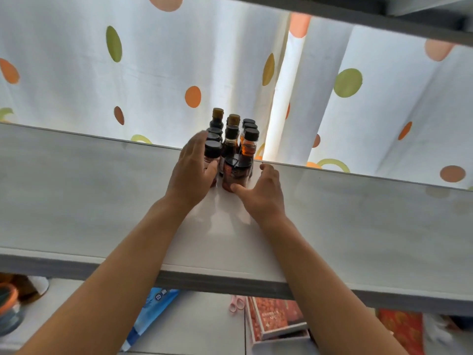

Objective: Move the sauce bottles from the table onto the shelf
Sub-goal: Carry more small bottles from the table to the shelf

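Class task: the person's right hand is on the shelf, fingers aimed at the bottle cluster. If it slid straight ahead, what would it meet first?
Probably the wide red jar: the right hand already has its thumb at the jar's base.
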